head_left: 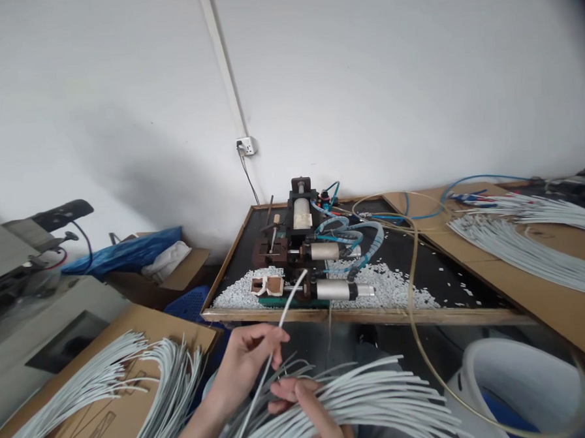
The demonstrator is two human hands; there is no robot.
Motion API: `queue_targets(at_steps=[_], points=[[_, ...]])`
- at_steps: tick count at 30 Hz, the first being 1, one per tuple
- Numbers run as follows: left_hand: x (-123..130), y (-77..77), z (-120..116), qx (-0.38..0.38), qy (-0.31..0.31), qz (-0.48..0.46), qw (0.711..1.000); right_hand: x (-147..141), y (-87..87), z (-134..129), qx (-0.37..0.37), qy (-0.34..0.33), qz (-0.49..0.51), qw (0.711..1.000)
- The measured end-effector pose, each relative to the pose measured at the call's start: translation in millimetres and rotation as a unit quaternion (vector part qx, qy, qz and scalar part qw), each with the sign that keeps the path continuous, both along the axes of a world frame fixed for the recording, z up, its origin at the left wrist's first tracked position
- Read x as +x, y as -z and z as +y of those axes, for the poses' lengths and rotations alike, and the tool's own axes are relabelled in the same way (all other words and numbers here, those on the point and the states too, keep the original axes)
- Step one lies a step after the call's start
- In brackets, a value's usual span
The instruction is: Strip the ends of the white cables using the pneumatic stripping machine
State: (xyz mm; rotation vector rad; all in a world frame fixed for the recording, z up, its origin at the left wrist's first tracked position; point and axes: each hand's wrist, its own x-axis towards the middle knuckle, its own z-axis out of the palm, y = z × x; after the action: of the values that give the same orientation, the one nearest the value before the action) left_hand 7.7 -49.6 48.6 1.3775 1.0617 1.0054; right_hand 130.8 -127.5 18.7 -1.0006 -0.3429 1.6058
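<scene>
Between the thumb and fingers of my left hand is a single white cable. Its free end points up at the front of a pneumatic machine on the bench. My right hand, lower and to the right, is closed around part of a bundle of white cables, whose ends fan out to the right. The palm side of this hand is hidden by the cables. Two machine cylinders lie horizontally behind the held cable's tip, beside a small block with tan pads.
Short white offcuts cover part of the wood-edged black bench. More cables lie on cardboard at right, others on cardboard at left. A white bucket stands lower right, with a yellowish hose looping over it. Grey equipment stands left.
</scene>
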Motion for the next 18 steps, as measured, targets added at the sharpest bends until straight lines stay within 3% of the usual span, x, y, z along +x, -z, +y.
queue_targets(at_steps=[3, 9, 18], points=[[-5.0, 4.5, 12.0, 0.045, -0.074, 0.028, 0.996, -0.3, 5.5, 3.8, 0.0, 0.005, 0.028, 1.0], [-12.0, 20.2, 21.9, 0.084, -0.134, 0.096, 0.983, 0.2, 4.8, 5.7, 0.007, 0.003, 0.035, 0.999], [-13.8, 28.1, 27.0, 0.096, -0.147, 0.125, 0.977, 2.2, 16.5, 6.3, 0.006, -0.007, 0.03, 1.0]])
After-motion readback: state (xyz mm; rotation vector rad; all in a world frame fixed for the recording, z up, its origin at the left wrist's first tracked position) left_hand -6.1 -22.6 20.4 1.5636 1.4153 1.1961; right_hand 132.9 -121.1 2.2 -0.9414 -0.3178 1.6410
